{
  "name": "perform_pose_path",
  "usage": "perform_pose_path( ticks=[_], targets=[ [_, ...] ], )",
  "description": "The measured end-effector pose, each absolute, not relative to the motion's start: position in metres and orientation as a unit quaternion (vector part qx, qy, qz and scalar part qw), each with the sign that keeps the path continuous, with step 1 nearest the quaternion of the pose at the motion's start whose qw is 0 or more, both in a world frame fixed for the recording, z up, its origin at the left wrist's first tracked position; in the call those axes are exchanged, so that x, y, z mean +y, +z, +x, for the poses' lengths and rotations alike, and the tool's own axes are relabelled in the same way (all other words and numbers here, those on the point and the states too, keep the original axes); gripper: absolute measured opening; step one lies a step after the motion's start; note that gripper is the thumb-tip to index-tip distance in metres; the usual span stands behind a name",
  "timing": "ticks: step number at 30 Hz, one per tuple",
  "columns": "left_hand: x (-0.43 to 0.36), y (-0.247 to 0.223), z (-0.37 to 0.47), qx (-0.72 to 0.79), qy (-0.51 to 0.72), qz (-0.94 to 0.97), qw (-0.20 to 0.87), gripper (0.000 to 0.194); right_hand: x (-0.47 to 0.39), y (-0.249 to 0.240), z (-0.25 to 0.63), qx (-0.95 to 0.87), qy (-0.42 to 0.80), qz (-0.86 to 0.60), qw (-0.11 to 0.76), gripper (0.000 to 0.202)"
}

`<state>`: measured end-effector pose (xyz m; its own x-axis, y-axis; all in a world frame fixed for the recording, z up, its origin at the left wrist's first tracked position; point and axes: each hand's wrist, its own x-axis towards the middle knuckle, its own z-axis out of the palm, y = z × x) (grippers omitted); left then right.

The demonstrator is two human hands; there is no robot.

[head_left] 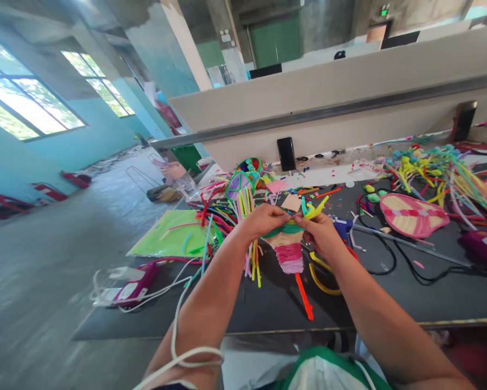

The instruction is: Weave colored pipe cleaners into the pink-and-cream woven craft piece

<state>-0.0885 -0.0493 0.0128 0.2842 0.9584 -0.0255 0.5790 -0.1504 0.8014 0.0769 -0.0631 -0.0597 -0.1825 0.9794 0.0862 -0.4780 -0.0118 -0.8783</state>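
Note:
A striped craft piece (290, 257), seemingly built from pipe cleaners in green, beige, magenta and pink, hangs below my fingers and narrows downward. From its lower tip a bright orange-red strip (304, 298) sticks out. My left hand (270, 218) pinches the piece's upper edge, and the fingertips of my right hand (319, 230) are closed at the same edge, close to the left ones. Yellow pipe cleaners (318, 207) rise just behind my right hand. The exact bit between the fingertips is too small to make out.
Loose pipe cleaners (249, 206) lie left of my hands, beside a green sheet packet (166, 233). A blue glue gun (343, 228) sits at right, near a pink striped panel (414, 215). A white cable (176, 319) crosses my left forearm. A phone (286, 153) leans at the back.

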Motion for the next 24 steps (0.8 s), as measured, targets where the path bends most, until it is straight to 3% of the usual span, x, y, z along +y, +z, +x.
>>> perform_pose_path(
  ticks=[4, 11, 16, 19, 24],
  targets=[
    [-0.050, 0.014, -0.088, 0.505, 0.228, 0.726, 0.407, 0.035, -0.062, -0.062, 0.077, -0.418, 0.645, -0.293, 0.568, 0.033],
    [-0.061, 0.010, -0.082, 0.548, 0.300, 0.658, 0.420, 0.034, -0.061, -0.058, 0.080, -0.383, 0.646, -0.262, 0.606, 0.040],
    [-0.065, 0.011, -0.084, 0.555, 0.331, 0.645, 0.407, 0.034, -0.064, -0.056, 0.083, -0.356, 0.507, -0.303, 0.724, 0.026],
    [-0.067, 0.011, -0.084, 0.556, 0.336, 0.648, 0.397, 0.035, -0.069, -0.058, 0.082, -0.413, 0.422, -0.328, 0.738, 0.021],
    [-0.068, 0.007, -0.084, 0.567, 0.337, 0.643, 0.390, 0.038, -0.065, -0.059, 0.080, -0.376, 0.527, -0.266, 0.714, 0.026]
  ],
)
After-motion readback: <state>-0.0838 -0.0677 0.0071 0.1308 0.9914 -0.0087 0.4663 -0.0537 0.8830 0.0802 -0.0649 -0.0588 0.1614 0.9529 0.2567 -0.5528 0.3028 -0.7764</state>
